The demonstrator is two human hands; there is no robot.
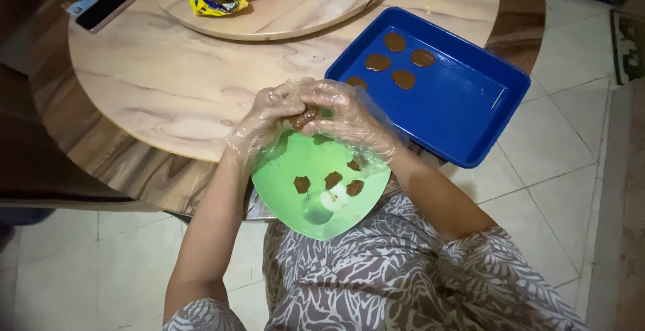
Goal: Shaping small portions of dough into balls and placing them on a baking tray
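Both gloved hands, left hand [265, 119] and right hand [349, 119], are pinched together on a brown dough lump [304, 116] just above the green bowl [322, 220] at the table's near edge. Four more brown pieces [332, 180] sit in that bowl, and flattened brown discs [393, 62] lie in the far-left corner of the blue tray [463, 109] beside the right hand.

Round marble-look table [168, 82] — bearing a blue tray [463, 109], a phone [106, 7] and a round turntable [302, 8].

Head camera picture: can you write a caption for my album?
Both gloved hands press a brown dough piece over a green plate, beside a blue tray.
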